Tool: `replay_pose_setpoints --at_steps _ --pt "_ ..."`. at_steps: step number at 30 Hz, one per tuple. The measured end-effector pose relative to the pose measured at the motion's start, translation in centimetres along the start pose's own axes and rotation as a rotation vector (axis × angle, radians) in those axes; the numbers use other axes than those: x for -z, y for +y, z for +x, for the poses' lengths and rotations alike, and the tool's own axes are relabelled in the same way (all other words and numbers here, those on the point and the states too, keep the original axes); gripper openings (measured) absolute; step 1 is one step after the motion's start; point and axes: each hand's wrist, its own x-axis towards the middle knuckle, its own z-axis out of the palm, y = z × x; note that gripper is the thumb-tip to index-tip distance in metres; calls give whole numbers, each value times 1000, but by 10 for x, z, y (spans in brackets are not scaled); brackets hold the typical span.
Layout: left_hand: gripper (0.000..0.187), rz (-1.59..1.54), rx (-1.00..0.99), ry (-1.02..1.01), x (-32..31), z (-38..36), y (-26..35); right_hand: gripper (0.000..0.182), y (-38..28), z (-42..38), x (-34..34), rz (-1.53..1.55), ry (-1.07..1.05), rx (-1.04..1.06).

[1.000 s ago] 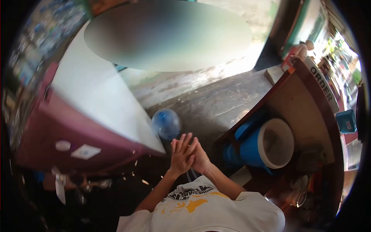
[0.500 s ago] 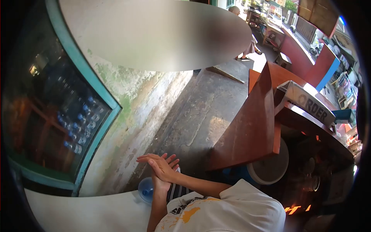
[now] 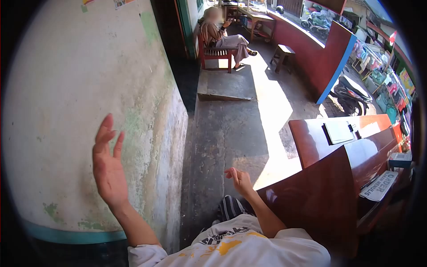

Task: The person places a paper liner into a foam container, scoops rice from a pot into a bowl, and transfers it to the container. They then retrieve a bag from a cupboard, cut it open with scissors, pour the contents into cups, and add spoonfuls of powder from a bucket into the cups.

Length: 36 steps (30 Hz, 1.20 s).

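Note:
My left hand [image 3: 109,171] is raised in front of the peeling wall [image 3: 133,120], palm showing, fingers apart, holding nothing. Lower and nearer my body, my right hand [image 3: 240,181] hovers above the concrete floor [image 3: 213,147]. Its fingers are loosely bent, with nothing visible in them. Just right of that hand and forearm stands a reddish-brown wooden panel [image 3: 316,196], part of a counter. My white shirt [image 3: 249,247] and striped trousers [image 3: 231,205] show below.
A person [image 3: 220,38] sits on a wooden chair [image 3: 216,52] further along the passage. A low stool [image 3: 282,56] and a red wall [image 3: 307,51] lie beyond. On the right are a clipboard [image 3: 340,132], an order sign [image 3: 379,187] and a parked motorbike [image 3: 351,94]. A raised slab [image 3: 226,84] crosses the walkway.
My hands, crossed together before, have come apart: the left rose to the left, the right moved right. My view turned along the passage; the glass cabinet left view and the seated person came into view.

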Motion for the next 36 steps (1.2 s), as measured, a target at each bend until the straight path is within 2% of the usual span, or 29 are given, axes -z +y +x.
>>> replay_pose_setpoints --at_steps 1,2,4,5,7,11,17,21,24,26,27,28,31,34,35,36 --pt "50 -47 -231 -6 6 42 3 46 24 12 7 -15 35 -62" --pt "51 -207 -442 -101 14 81 9 47 47 24 13 -33 68 -119" --pt "37 -484 -734 -92 -12 134 36 49 72 49 24 -58 141 -227" --pt "37 -517 -875 -83 -28 158 33 50 85 63 27 -62 158 -278" --pt "36 -514 -1024 -69 -47 199 0 51 102 109 31 -62 190 -373" --pt "36 -466 -1100 -10 -62 286 -99 50 113 255 30 -85 174 -298" --pt "35 -368 -1111 59 -73 409 -230 45 70 530 4 -76 27 -8" --pt "34 -281 -1138 99 -73 483 -327 42 72 696 -25 -71 -109 146" --pt "34 -226 -1156 105 -69 552 -398 43 118 806 -45 -137 -152 82" --pt "33 -211 -1186 117 -62 601 -441 46 179 861 -46 -139 -131 -55" --pt "33 -190 -1182 122 -60 627 -463 49 219 879 -46 -3 -77 -193" --pt "33 -158 -1176 122 -57 653 -483 52 256 893 -48 139 -32 -336" --pt "33 -54 -1148 119 -51 726 -537 56 325 904 -35 194 101 -599" --pt "32 56 -1149 144 -40 787 -589 53 379 896 -34 216 127 -959" --pt "32 98 -1158 162 -35 805 -607 53 362 905 -34 40 17 -1033" --pt "32 141 -1163 177 -30 822 -625 56 360 913 -31 -439 -294 -809"
